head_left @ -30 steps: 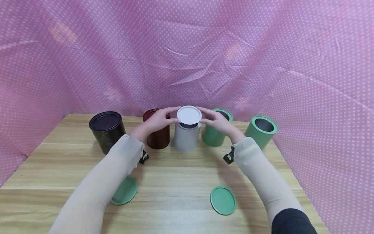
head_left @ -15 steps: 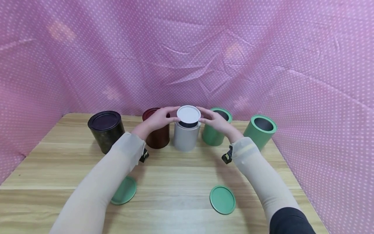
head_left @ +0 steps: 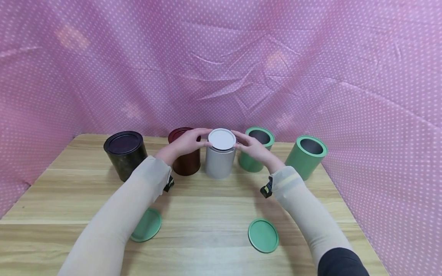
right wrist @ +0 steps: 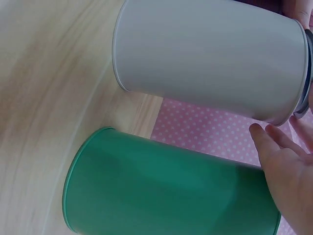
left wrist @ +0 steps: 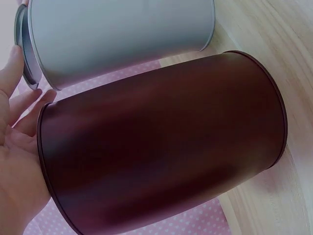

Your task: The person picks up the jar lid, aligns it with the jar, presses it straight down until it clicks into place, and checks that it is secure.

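Evidently both hands share one thing: at the centre of the head view, the left hand [head_left: 189, 142] and the right hand [head_left: 254, 147] hold a flat, round white lid [head_left: 222, 138] from opposite sides, thumbs on the near edge, fingers reaching round behind. Neither is nearer; the lid lies between them.

What matters is how that disc sits over the upright, off-white cylindrical can [head_left: 221, 164] just beneath. The can's long axis stands vertical and the lid is roughly centred on the mouth, yet a thin dark band shows under its near edge, and in the left wrist view it stands slightly off the rim at upper left. I cannot tell whether they touch anywhere.

Left of centre stands a dark red-brown cylindrical can [head_left: 187, 163], with a black cylindrical can [head_left: 126, 155] farther left. Two open green cans, one nearer centre [head_left: 251, 161] and one farther right [head_left: 304, 165], stand right. Two flat green discs [head_left: 263, 235] lie lower down on the pale wooden table [head_left: 203, 230]. I can read no brand, label or writing anywhere.
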